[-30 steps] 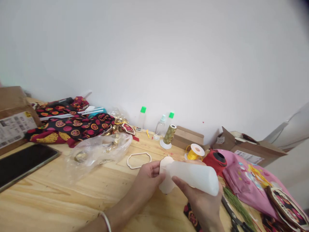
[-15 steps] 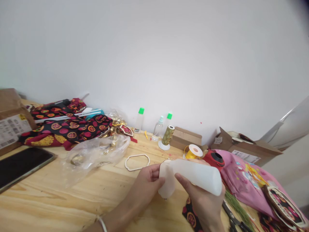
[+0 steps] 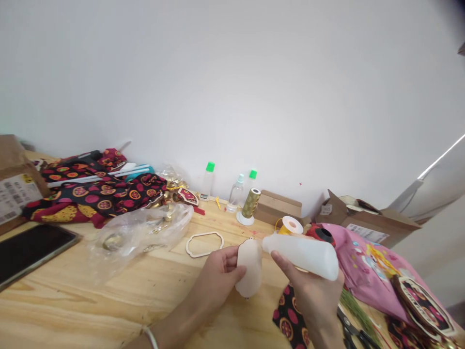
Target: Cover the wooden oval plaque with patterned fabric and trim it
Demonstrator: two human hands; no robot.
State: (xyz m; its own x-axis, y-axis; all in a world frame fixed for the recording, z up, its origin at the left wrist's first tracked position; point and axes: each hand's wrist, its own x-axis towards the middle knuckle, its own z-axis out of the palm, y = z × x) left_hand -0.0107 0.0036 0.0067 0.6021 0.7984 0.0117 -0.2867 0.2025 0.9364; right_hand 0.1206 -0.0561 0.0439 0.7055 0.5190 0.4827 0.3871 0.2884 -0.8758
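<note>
Head view: left hand pinched a flat, pale, oval wooden cut-out by its left edge, thumb on the face, fingers behind. Piece was held upright just above the light wooden surface. It looked thin, stiff and light, probably snappable if bent, so the edge pinch suits it; a flatter grip across the face would likely be steadier under pressure.

Right hand was wrapped around a translucent white plastic squeeze bottle, held roughly level with its nozzle end pointing left, right at the upper right edge of the cut-out; contact could not be told. Bottle looked soft-walled and light, smooth and maybe slippery; grip was on the rear half of the body, and a squeeze there would likely push out the contents.

Relative to the cut-out: an empty pale wooden frame outline lay on the surface just left and behind; a yellow cord spool stood behind right; dark patterned red fabric scrap lay below right, under the right hand.
</note>
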